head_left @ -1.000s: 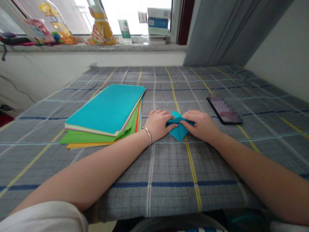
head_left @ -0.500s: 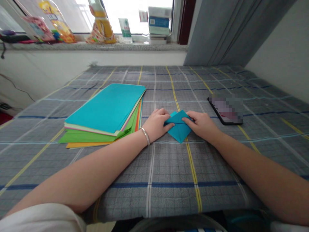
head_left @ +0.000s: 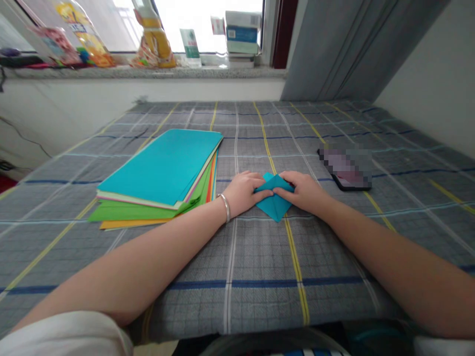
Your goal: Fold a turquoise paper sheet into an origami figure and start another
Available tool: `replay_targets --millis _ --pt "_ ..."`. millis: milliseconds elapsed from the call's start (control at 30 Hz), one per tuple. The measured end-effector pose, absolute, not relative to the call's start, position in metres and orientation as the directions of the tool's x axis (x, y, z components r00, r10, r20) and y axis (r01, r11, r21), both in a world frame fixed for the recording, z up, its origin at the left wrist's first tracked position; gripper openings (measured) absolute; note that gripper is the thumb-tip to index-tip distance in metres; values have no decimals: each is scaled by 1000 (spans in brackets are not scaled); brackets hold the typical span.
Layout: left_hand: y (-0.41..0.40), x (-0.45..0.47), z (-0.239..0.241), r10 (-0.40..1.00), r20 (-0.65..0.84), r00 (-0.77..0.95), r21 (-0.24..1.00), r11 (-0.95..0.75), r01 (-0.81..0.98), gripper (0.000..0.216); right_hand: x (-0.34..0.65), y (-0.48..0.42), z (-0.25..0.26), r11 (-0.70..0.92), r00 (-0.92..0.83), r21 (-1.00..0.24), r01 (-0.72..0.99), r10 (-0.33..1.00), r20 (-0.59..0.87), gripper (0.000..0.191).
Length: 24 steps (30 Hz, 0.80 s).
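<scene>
A small folded piece of teal paper [head_left: 275, 206] lies on the grey plaid cloth [head_left: 260, 262] in front of me. My left hand [head_left: 243, 193], with a silver bracelet on the wrist, pinches the paper's left side with curled fingers. My right hand [head_left: 304, 192] grips its right side, fingers closed on the upper fold. The two hands nearly meet over the paper, and only its lower point and a bit of the top show.
A stack of coloured paper sheets [head_left: 159, 175], teal on top, lies to the left. A black phone [head_left: 347, 168] rests to the right. Behind, a windowsill [head_left: 148, 71] holds snack bags and boxes. A grey curtain [head_left: 345, 49] hangs at the back right.
Both hands have drawn closer together over the teal paper, folding its upper flap down, so less of the paper shows than half a second ago.
</scene>
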<state>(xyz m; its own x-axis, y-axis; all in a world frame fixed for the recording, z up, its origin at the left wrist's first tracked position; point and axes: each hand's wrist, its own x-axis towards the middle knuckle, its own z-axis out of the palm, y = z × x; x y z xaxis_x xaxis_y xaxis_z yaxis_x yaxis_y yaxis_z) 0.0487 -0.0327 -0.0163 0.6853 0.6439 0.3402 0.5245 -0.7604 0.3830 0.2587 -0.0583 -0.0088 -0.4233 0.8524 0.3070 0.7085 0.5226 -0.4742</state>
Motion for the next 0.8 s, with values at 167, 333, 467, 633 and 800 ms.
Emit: replay_targets --millis 167,333,467,633,800 --pt "-34 49 -11 703 333 629 465 -702 539 34 260 -54 -12 496 -416 -588 639 866 279 24" --pt "-33 48 -8 758 276 591 531 -633 563 36 261 -51 -14 439 -416 -701 562 883 219 27" --pt "-32 48 -10 791 278 545 519 -601 607 38 260 -50 -14 364 -347 -759 540 918 193 26" --pt "-31 45 -10 808 259 529 507 -580 638 36 259 -51 -16 241 -287 -834 497 952 105 31" --pt "-27 39 -7 823 192 535 526 -547 652 26 260 -49 -19 199 -248 -833 516 966 77 42"
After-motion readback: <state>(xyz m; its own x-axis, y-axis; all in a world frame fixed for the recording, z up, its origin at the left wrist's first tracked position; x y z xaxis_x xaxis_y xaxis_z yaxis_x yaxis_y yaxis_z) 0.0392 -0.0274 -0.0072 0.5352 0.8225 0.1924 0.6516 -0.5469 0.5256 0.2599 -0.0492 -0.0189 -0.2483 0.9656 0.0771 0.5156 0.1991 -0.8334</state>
